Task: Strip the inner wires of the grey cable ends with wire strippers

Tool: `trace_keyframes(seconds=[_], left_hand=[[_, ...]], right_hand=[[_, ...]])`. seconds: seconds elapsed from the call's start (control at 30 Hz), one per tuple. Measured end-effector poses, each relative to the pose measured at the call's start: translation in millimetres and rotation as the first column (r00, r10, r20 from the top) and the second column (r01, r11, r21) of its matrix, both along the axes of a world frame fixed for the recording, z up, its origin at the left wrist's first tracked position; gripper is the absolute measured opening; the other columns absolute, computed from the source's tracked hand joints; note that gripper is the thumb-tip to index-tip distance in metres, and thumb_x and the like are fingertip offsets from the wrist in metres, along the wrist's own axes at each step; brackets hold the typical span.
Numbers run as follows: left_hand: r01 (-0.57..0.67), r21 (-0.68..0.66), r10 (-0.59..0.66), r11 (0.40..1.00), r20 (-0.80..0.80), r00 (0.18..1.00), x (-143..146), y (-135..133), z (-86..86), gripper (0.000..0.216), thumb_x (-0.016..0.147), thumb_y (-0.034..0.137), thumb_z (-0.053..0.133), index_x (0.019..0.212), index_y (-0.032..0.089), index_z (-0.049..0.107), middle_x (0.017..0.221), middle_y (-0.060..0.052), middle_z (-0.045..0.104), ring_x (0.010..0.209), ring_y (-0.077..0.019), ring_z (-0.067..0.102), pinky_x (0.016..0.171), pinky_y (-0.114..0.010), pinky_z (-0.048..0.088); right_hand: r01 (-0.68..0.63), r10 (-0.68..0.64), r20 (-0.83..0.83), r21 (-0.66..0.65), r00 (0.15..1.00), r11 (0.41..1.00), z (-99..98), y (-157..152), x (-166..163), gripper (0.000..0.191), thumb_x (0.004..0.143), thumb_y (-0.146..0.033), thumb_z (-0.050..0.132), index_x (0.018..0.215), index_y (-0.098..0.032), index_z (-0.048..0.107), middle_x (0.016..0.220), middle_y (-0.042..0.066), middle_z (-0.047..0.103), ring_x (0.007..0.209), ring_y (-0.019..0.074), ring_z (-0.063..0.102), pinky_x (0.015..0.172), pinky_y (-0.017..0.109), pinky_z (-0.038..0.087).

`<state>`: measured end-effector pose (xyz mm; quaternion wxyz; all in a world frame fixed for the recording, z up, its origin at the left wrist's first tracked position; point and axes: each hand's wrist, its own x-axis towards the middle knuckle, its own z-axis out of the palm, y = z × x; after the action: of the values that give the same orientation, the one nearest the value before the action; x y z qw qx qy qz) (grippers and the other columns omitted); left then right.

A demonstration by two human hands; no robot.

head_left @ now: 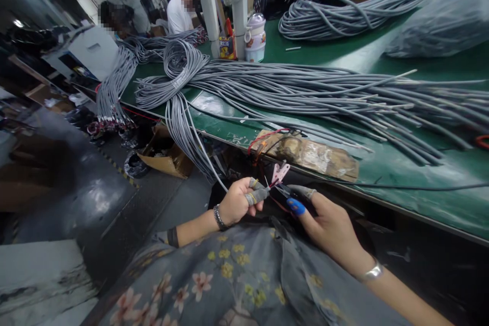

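Because the end of the grey cable sits in the fingers of the left hand, this hand is the nearer one to it, and its grip is pressed together on the cable. The long axis of the cable comes down from the upper left, from the hanging bundle, passes through the left grip, and points with its thin wires toward the right hand. The right hand is just beside, on the right of this end; its thumb and finger are closed about a dark, narrow tool, whose exact kind I cannot tell. The tip of the tool is near the wires, but whether it touches them is too small to see. A pale pink piece stands just above, between the two hands.

About the containers: a cardboard box is on the floor beside the table, with dark contents that I cannot identify. On the table, a clear plastic bag seems to hold something grey, and a lidded cup stands by the post; its inside is hidden.
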<state>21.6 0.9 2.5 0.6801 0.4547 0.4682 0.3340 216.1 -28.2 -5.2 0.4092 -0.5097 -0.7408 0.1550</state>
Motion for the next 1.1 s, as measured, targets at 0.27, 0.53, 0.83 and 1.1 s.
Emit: trace_keyframes(seconds=[0.27, 0.53, 0.83, 1.1], left_hand=[[0.002, 0.006, -0.002, 1.000, -0.022, 1.000, -1, -1, -1.3, 0.054, 0.059, 0.063, 0.072, 0.069, 0.016, 0.048, 0.051, 0.005, 0.054, 0.033, -0.0037, 0.040, 0.034, -0.017, 0.025], [0.019, 0.018, -0.018, 1.000, -0.038, 0.999, -2, -1, 0.0, 0.055, 0.059, 0.064, 0.071, 0.070, 0.015, 0.049, 0.050, 0.005, 0.054, 0.032, -0.0038, 0.039, 0.033, -0.017, 0.026], [0.113, 0.043, -0.106, 0.993, -0.133, 0.985, -4, -3, -4.0, 0.054, 0.060, 0.064, 0.070, 0.074, 0.015, 0.052, 0.050, 0.005, 0.053, 0.035, -0.0037, 0.040, 0.035, -0.017, 0.030], [0.098, 0.095, -0.085, 0.991, -0.127, 0.988, -2, -6, -10.6, 0.056, 0.056, 0.064, 0.074, 0.070, 0.013, 0.054, 0.052, 0.004, 0.053, 0.044, -0.0047, 0.046, 0.045, -0.018, 0.041]], right_hand=[[-0.003, 0.003, 0.012, -0.025, 1.000, 1.000, -1.7, 1, -2, 0.032, 0.092, -0.042, 0.043, 0.093, -0.020, 0.066, 0.071, 0.004, 0.070, 0.056, 0.0171, 0.064, 0.051, 0.025, 0.050], [-0.047, 0.041, 0.086, 0.072, 0.995, 0.996, -2.3, -3, 2, 0.030, 0.094, -0.040, 0.043, 0.095, -0.020, 0.065, 0.071, 0.004, 0.069, 0.057, 0.0167, 0.064, 0.051, 0.025, 0.050], [-0.224, 0.228, 0.022, -0.116, 0.973, 0.968, -6.6, 1, 4, 0.028, 0.094, -0.037, 0.043, 0.097, -0.019, 0.065, 0.078, 0.006, 0.071, 0.065, 0.0167, 0.066, 0.059, 0.025, 0.052], [-0.299, 0.308, -0.035, -0.360, 0.951, 0.884, -8.0, 0, 2, 0.033, 0.094, -0.042, 0.041, 0.087, -0.020, 0.064, 0.074, 0.005, 0.069, 0.063, 0.0174, 0.062, 0.059, 0.026, 0.049]])
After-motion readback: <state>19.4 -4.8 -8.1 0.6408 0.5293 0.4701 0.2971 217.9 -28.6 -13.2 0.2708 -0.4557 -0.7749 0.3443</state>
